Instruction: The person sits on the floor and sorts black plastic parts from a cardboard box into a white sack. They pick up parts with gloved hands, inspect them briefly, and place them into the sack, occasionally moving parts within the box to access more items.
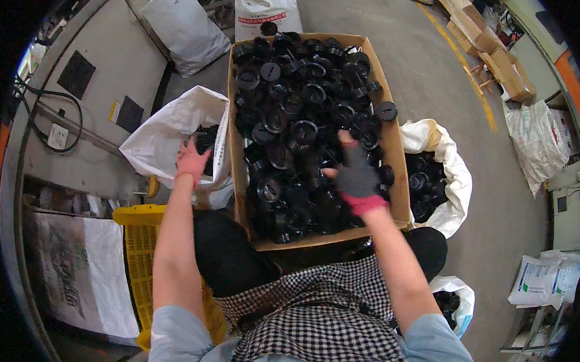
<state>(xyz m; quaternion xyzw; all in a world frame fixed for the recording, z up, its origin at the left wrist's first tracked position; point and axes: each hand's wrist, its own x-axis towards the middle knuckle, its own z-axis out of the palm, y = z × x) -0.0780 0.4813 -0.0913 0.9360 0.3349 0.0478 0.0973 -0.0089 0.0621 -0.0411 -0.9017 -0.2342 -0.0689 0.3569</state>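
A large open cardboard box (403, 186) in front of me is heaped with round black plastic caps (304, 131), some bearing a raised bar across the top. Over the right part of the heap is my right hand (360, 177), in a pink and dark grey glove. Its thumb and a finger are spread, and I see no cap between them. My left hand (193, 160), in a pink glove, reaches into the mouth of a white woven sack (169, 120) left of the box. Its fingers are apart, beside small black pieces (206, 137) inside the sack.
Right of the box stands a rolled-down white sack (457, 188) holding black parts; a smaller white bag (467, 298) is nearer me. A yellow plastic crate (141, 252) sits by my left leg. Full sacks (185, 31) stand behind. A grey machine cabinet (96, 70) borders the left.
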